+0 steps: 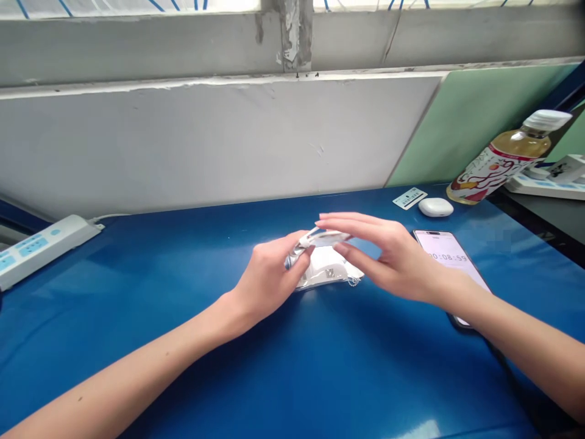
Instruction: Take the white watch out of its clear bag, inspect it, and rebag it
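Observation:
Near the middle of the blue table (205, 372), my left hand (269, 274) pinches a small white item with clear, shiny plastic (305, 242) between thumb and fingers. My right hand (388, 259) reaches in from the other side. Its fingers lie over the far end of the same white item and its thumb is under it, with a gap near the palm. Just below both hands, a white object in clear plastic wrapping (326, 268) lies on the table, with a small dark printed mark. The fingers partly cover both things, so their exact kind is unclear.
A phone (450, 259) showing a timer lies partly beneath my right forearm. Behind it are a white earbud case (436, 207), a small label card (410, 198) and a drink bottle (503, 158). A white power strip (46, 247) is at the left; a wall (205, 146) borders the back.

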`<state>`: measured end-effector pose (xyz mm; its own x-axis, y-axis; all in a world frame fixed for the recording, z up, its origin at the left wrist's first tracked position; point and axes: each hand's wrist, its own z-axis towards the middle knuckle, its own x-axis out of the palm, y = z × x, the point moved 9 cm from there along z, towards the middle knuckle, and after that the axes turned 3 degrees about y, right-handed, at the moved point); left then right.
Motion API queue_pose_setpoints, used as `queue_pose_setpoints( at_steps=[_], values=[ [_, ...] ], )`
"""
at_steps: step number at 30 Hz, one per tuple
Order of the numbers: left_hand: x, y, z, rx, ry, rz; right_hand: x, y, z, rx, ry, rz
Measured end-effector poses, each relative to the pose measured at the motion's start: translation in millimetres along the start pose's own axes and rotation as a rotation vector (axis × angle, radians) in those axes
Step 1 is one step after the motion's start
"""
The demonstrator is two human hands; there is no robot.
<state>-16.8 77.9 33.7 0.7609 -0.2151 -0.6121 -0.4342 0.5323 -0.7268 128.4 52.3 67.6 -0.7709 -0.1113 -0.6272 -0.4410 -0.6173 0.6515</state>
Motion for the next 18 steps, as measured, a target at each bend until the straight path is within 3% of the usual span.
queue_pose_setpoints(
  at_steps=[7, 12, 15, 18],
  values=[
    [18.1, -5.7, -11.7, 0.289, 0.053, 0.253, 13.5, -9.6, -26.2, -0.035, 0.023, -0.123],
    [20.8, -20.3, -21.0, 0.554, -0.011, 0.308, 15.2, 1.3, -35.7, -0.130, 0.007, -0.177],
    [24.6, -15.2, -18.4, 0.525, 0.009, 0.329, 11.1, 1.8, -37.8, -0.150, 0.003, -0.233],
    [31.5, -2.1, -12.8, 0.403, 0.096, 0.379, 5.6, -4.8, -37.7, -0.151, -0.009, -0.311]
  ],
)
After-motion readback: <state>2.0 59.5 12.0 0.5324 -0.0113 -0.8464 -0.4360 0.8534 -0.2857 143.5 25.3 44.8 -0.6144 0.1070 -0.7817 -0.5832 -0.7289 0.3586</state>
